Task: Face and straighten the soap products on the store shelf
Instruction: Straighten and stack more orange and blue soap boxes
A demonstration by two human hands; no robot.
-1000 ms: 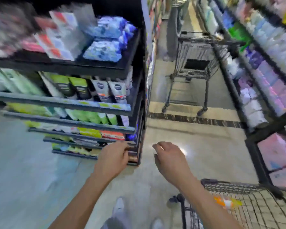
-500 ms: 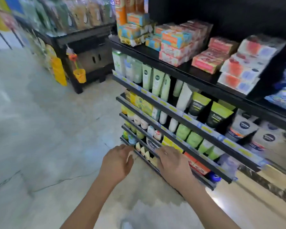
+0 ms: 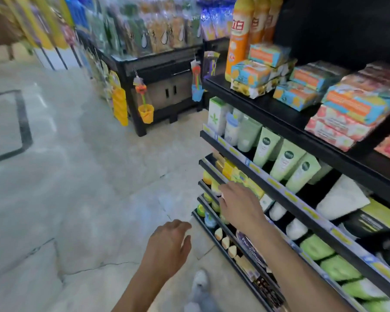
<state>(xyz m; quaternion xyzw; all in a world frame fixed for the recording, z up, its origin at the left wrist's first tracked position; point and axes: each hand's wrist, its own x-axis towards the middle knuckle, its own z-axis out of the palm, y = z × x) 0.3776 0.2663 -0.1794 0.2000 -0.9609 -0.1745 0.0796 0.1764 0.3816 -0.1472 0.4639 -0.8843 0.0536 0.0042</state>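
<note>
A black tiered store shelf point(image 3: 279, 192) fills the right side. Wrapped soap packs point(image 3: 302, 86), orange-and-blue and pink, lie stacked on its top tier. Green and white tubes point(image 3: 286, 158) stand in the tier below. Yellow boxes point(image 3: 236, 174) and small soaps point(image 3: 223, 240) fill the lower tiers. My right hand point(image 3: 239, 206) reaches over the front rails of the lower tiers near the yellow boxes, fingers extended, holding nothing that I can see. My left hand point(image 3: 169, 242) hangs over the floor left of the bottom tier, fingers relaxed and empty.
A second black display stand point(image 3: 158, 70) with hanging packets stands behind, across the tiled floor point(image 3: 77, 176). Tall orange bottles point(image 3: 239, 37) rise at the shelf's far end. My shoe point(image 3: 199, 282) shows beside the bottom rail.
The view has swung left, from the aisle with trolleys to the shelf's left end. My right hand has moved up toward the yellow boxes; my left hand has dropped away from the shelf.
</note>
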